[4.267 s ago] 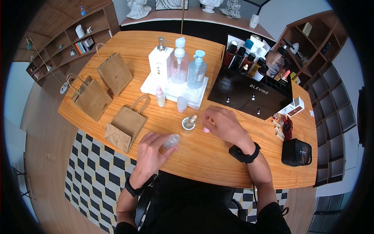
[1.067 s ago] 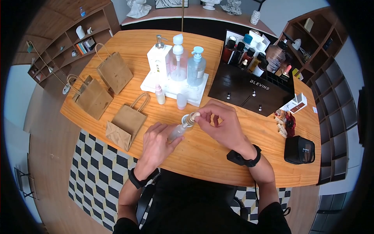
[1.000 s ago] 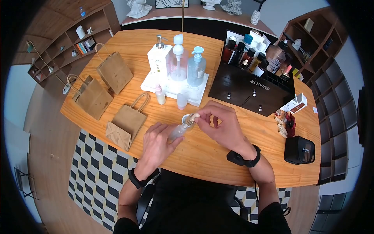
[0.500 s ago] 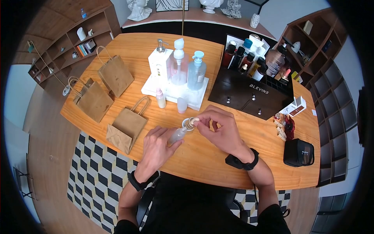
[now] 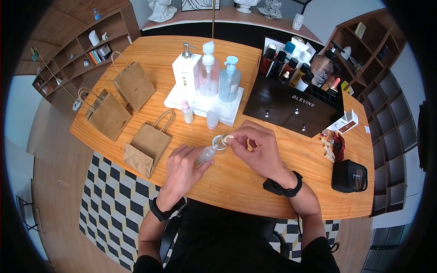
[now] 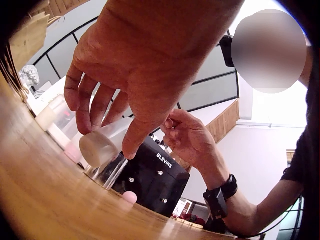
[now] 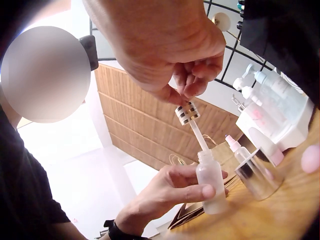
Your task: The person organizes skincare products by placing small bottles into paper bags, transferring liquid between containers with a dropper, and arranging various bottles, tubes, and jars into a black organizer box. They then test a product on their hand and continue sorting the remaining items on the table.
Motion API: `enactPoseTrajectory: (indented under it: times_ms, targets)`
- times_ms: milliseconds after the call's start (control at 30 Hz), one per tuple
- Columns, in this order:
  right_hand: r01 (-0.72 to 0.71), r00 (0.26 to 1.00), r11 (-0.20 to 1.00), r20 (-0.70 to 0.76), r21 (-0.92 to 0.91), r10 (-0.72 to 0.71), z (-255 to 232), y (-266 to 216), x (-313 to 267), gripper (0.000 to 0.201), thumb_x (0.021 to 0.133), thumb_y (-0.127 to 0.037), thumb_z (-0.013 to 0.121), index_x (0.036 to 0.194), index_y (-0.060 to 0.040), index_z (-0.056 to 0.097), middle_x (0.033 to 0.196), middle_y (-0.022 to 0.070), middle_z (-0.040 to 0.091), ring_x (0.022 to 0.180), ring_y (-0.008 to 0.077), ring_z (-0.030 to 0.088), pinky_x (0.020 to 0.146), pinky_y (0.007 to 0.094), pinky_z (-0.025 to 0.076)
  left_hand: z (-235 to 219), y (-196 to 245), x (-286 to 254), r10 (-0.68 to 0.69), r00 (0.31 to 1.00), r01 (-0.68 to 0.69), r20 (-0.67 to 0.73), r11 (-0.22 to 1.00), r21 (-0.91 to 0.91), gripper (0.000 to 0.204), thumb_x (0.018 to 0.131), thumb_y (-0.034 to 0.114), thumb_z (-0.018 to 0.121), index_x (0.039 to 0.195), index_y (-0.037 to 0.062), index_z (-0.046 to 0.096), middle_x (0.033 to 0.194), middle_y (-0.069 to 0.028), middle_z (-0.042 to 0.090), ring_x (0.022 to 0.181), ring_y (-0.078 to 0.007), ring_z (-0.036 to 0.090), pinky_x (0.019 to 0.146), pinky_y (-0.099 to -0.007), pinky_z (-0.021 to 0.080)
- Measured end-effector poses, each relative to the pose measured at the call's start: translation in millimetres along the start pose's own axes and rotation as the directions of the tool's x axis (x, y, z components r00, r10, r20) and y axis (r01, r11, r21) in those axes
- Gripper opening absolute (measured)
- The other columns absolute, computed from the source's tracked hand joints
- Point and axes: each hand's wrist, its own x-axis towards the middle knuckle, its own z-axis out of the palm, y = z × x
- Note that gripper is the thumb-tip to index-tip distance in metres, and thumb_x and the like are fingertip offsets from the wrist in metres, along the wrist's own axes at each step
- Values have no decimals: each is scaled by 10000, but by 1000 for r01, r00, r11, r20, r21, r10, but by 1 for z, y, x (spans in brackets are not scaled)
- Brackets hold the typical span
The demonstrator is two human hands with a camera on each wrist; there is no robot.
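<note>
In the right wrist view, my left hand (image 7: 167, 187) grips a frosted bottle (image 7: 210, 182) around its body. Above it my right hand (image 7: 172, 55) pinches the top of a dropper with a gold-and-black striped collar (image 7: 187, 113), its pale tube reaching into the bottle's mouth. The head view has my left hand (image 5: 181, 169) and right hand (image 5: 260, 150) close together, the bottle (image 5: 205, 155) tilted between them. A clear glass cup (image 7: 260, 177) stands on the table beside the bottle. A small pink ball (image 6: 130, 197) lies near it in the left wrist view.
Behind the hands are a small pink-capped bottle (image 5: 187, 112), a frosted cap (image 5: 212, 120) and a white tray (image 5: 216, 111) with pump bottles. Brown paper bags (image 5: 148, 148) stand left, a black organizer (image 5: 284, 107) back right, and a black pouch (image 5: 349, 176) far right.
Since the earliest frame, my right hand has moved left and taken hold of the dropper, and my left hand has brought the bottle up to it. Over the last second both hands have barely moved.
</note>
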Motion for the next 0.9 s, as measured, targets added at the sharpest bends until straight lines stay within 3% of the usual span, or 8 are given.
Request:
enactPoseTrajectory:
  times_ms: [200,300,367,500,567,700,900]
  targets:
    - [-21,999,1000,24,-5,21,-1,-1,1,52,924,-12,784,974,-11,770,814,0,639,673,44,548,548,228,362,-1,2,1,-11,1000,11,10,1000,-5,391,790,215,922,1097,12,792,948,-161,773,877,-336,713,805,-432,572]
    - [-10,1000,1000,-26,-21,9,-4,-2,5,91,913,-18,796,982,22,751,802,56,633,638,100,575,543,272,439,1,-1,-1,11,1000,-11,-18,1000,-5,386,788,210,923,1092,11,792,948,-164,772,866,-337,713,797,-432,571]
    - [-93,993,995,-73,-44,90,-8,-1,7,89,916,-24,797,979,17,749,811,52,639,638,98,580,550,262,439,1,-3,-2,14,999,-14,-35,1000,-3,376,781,202,918,1083,16,793,926,-148,770,869,-331,712,798,-428,570]
    - [-42,996,993,-81,-106,34,-6,12,9,103,908,-51,803,976,5,750,834,58,662,627,121,604,556,276,458,-2,-4,-2,-8,999,8,-34,1000,-8,360,775,194,914,1066,18,795,906,-136,771,874,-327,713,799,-424,575]
    - [-38,999,974,-14,-224,36,1,25,6,119,897,-86,805,966,-3,754,864,82,698,629,166,644,564,318,490,-1,-5,-3,-4,999,3,-43,1000,-9,358,778,194,913,1067,18,795,908,-137,771,871,-328,713,796,-423,576]
    - [-118,990,963,41,-241,131,9,34,3,96,911,-54,792,986,-4,756,900,81,710,671,172,649,622,308,506,-1,-6,-4,0,998,-1,-59,1000,-8,357,783,193,911,1073,19,796,916,-139,775,867,-328,711,794,-424,575]
    - [-163,970,935,123,-315,211,4,38,3,151,927,-148,790,1009,-23,769,915,92,727,693,202,683,641,362,526,-3,-5,-4,-8,999,8,-41,1000,-7,357,790,195,908,1081,20,796,921,-138,776,867,-329,710,792,-422,575]
